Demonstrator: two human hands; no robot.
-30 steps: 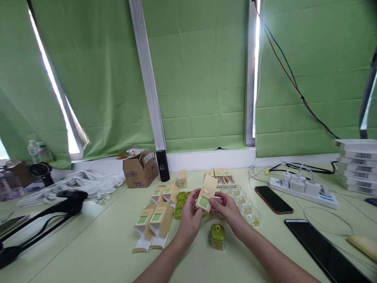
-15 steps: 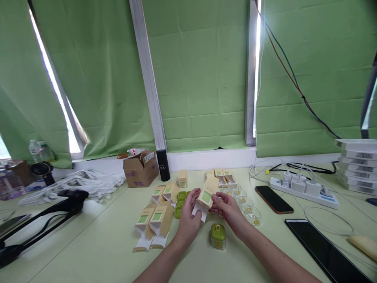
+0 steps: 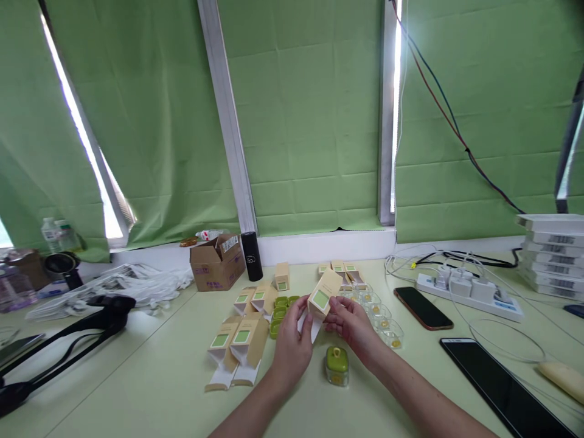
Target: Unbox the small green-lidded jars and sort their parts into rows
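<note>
A small beige cardboard box (image 3: 329, 286) with a green window is held up over the table between both hands, its white end flap folded out toward me. My left hand (image 3: 294, 334) grips the box's left side, with the thumb on the flap. My right hand (image 3: 353, 322) pinches its lower right edge. Just below the hands stands a small clear jar with a green lid (image 3: 337, 365). Left of my left hand, several similar boxes (image 3: 250, 340) lie with white flaps open. Behind that hand are green lids (image 3: 279, 313), partly covered.
Several clear containers (image 3: 383, 322) line up right of my right hand, with more boxes (image 3: 340, 267) behind. Farther right are a phone (image 3: 423, 308), a tablet (image 3: 497, 383) and a power strip (image 3: 469, 295). A brown carton (image 3: 218, 263) and black cylinder (image 3: 252, 255) stand at the back.
The held box has tilted further to the right, and my left thumb has shifted up along its flap. The jar has stayed in place.
</note>
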